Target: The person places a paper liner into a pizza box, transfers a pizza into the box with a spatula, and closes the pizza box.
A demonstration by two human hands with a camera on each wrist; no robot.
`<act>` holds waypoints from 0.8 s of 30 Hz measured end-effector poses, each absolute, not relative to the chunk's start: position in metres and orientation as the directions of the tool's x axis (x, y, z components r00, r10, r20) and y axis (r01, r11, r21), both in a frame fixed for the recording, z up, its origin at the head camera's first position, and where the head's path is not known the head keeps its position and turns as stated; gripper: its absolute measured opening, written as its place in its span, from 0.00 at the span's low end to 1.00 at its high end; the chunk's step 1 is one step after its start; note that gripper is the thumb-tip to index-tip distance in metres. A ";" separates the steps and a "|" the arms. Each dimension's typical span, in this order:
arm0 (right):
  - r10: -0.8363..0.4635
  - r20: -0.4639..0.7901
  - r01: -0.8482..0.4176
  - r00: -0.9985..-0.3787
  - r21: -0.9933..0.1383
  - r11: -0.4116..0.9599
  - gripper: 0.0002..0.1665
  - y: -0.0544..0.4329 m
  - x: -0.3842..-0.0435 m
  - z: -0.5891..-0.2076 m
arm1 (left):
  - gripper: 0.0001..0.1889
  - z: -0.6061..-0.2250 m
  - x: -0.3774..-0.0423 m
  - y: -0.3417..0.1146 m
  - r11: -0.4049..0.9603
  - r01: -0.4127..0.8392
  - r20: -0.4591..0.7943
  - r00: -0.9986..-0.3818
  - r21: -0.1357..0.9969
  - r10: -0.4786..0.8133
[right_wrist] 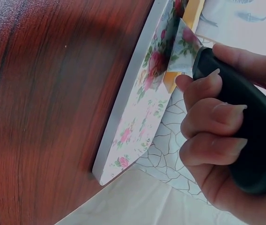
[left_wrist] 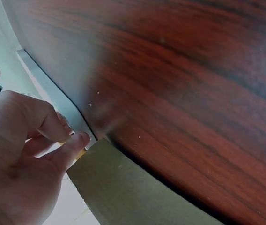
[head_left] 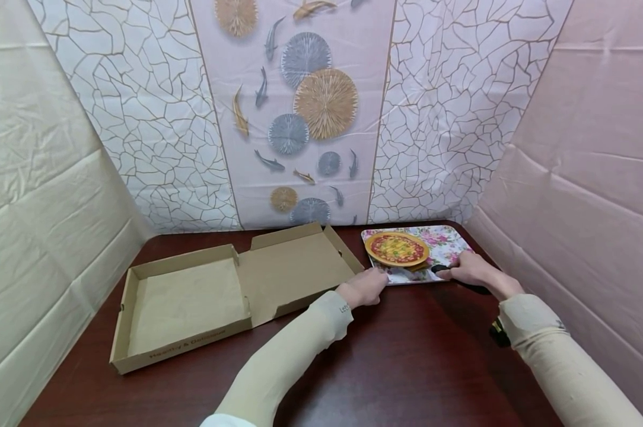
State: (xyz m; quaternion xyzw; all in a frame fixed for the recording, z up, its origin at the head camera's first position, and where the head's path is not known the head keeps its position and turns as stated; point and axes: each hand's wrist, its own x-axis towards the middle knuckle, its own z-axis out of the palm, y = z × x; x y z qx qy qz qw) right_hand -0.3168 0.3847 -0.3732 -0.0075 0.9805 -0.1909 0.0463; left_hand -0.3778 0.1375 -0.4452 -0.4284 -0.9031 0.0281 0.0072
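Observation:
A round pizza [head_left: 397,249] with red and yellow topping lies on a white floral tray [head_left: 443,237] at the far right of the table. My right hand [head_left: 473,270] grips the black handle [right_wrist: 240,117] of what looks like a pizza server. Its shiny blade [right_wrist: 184,49] reaches over the tray towards the pizza's near edge; the tip is hidden in the right wrist view. At the tray's near left corner, my left hand [head_left: 365,287] pinches the rim with thumb [left_wrist: 74,146] and curled fingers.
An open cardboard pizza box [head_left: 180,341] lies on the left and middle of the dark red table [head_left: 385,367], its lid [head_left: 295,267] reaching close to my left hand. Under my right wrist is a small black and yellow item [head_left: 499,333]. Fabric walls [head_left: 583,172] close in the table.

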 end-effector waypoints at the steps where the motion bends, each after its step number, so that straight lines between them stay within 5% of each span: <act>1: -0.031 -0.093 0.006 -0.995 -0.379 0.925 0.30 0.385 -0.317 -0.373 | 0.11 -0.446 -0.378 0.138 0.632 0.773 -0.012 -0.633 -0.060 0.774; 24: -0.025 -0.081 0.006 -0.996 -0.352 0.936 0.27 0.375 -0.320 -0.378 | 0.10 -0.444 -0.376 0.138 0.625 0.778 0.002 -0.626 -0.070 0.779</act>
